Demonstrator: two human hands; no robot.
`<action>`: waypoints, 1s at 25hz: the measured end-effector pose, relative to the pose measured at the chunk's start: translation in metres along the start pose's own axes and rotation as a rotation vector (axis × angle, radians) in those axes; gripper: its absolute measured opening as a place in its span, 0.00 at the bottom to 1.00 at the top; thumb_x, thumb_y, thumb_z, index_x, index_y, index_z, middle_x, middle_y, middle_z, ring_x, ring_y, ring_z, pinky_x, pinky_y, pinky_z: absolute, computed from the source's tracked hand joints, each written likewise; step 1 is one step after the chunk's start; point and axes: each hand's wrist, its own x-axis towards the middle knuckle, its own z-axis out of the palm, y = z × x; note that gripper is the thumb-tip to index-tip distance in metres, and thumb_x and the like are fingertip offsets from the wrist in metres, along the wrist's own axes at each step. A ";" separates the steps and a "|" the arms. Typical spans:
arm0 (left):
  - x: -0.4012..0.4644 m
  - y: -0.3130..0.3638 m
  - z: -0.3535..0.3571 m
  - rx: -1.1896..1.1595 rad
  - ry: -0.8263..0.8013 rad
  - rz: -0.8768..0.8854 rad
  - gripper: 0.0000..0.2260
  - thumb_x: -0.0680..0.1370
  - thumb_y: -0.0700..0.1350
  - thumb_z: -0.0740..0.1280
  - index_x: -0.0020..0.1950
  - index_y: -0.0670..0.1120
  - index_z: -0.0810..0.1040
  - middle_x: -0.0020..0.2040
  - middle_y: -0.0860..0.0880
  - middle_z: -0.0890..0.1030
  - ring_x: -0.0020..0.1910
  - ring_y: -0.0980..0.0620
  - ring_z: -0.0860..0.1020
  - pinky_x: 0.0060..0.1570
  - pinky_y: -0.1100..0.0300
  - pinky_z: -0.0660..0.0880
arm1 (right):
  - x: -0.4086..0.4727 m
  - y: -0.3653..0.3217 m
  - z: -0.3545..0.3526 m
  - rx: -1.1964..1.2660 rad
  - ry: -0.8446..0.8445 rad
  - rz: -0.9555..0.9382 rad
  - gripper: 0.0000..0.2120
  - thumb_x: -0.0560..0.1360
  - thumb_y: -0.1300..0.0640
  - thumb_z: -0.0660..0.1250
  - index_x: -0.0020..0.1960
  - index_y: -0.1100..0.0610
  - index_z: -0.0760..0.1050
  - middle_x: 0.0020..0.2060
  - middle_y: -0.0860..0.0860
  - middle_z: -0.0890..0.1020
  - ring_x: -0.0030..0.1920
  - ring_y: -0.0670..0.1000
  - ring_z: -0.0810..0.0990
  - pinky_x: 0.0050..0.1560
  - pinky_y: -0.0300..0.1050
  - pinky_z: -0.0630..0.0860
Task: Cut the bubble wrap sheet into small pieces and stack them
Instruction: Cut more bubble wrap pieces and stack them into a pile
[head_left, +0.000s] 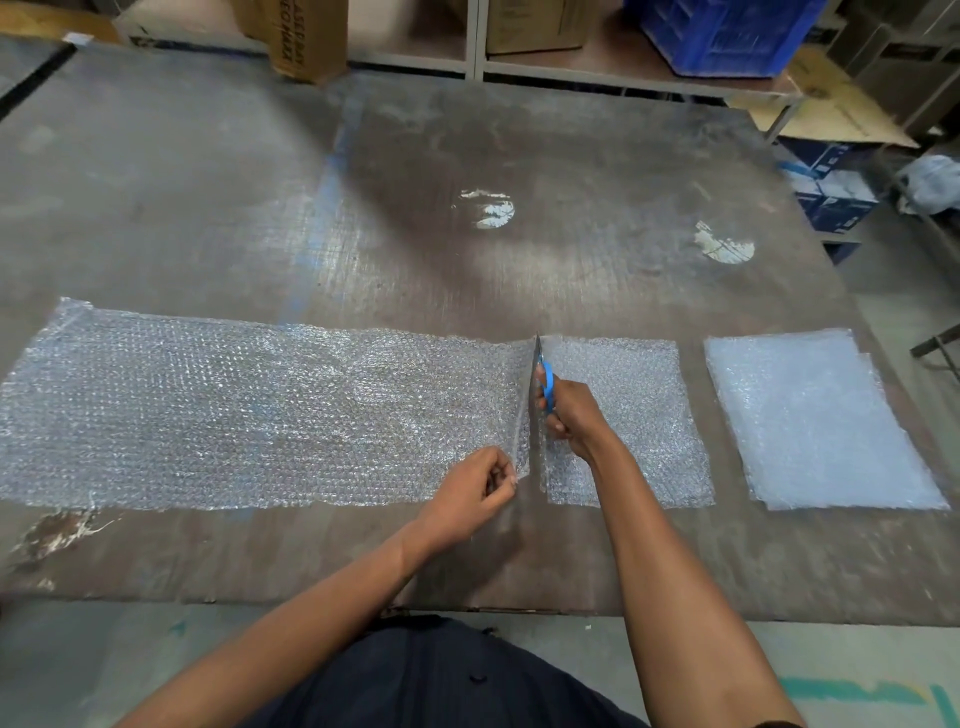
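R grip (566, 415) on blue-handled scissors (540, 379); L grip (475, 491) pinches bubbly sheet (260, 415).

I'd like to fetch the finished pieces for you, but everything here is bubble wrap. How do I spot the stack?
Start at the big worn table and follow its near strip of bubble wrap rightward, past the scissors. The stack lies alone at the far right. It looks milky and opaque from its layers, unlike the see-through long sheet.
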 end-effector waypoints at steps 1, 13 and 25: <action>0.000 0.000 0.000 0.007 0.003 0.002 0.02 0.83 0.47 0.67 0.52 0.50 0.75 0.45 0.55 0.77 0.40 0.59 0.74 0.41 0.67 0.69 | -0.004 -0.005 -0.003 -0.031 0.029 -0.045 0.22 0.84 0.40 0.65 0.47 0.59 0.81 0.38 0.53 0.81 0.24 0.46 0.66 0.26 0.42 0.63; 0.028 0.021 0.007 0.442 0.073 0.148 0.30 0.85 0.62 0.59 0.84 0.52 0.59 0.83 0.50 0.61 0.81 0.52 0.60 0.79 0.52 0.56 | -0.047 0.062 -0.050 -0.919 0.401 -0.533 0.18 0.85 0.43 0.62 0.65 0.54 0.79 0.47 0.53 0.85 0.46 0.55 0.80 0.45 0.52 0.74; 0.038 0.073 0.067 0.629 0.111 0.018 0.23 0.84 0.65 0.59 0.66 0.47 0.74 0.57 0.47 0.73 0.56 0.49 0.72 0.59 0.50 0.72 | -0.098 0.106 -0.085 -0.850 0.405 -0.480 0.17 0.85 0.47 0.64 0.69 0.54 0.77 0.55 0.53 0.84 0.57 0.55 0.80 0.57 0.54 0.72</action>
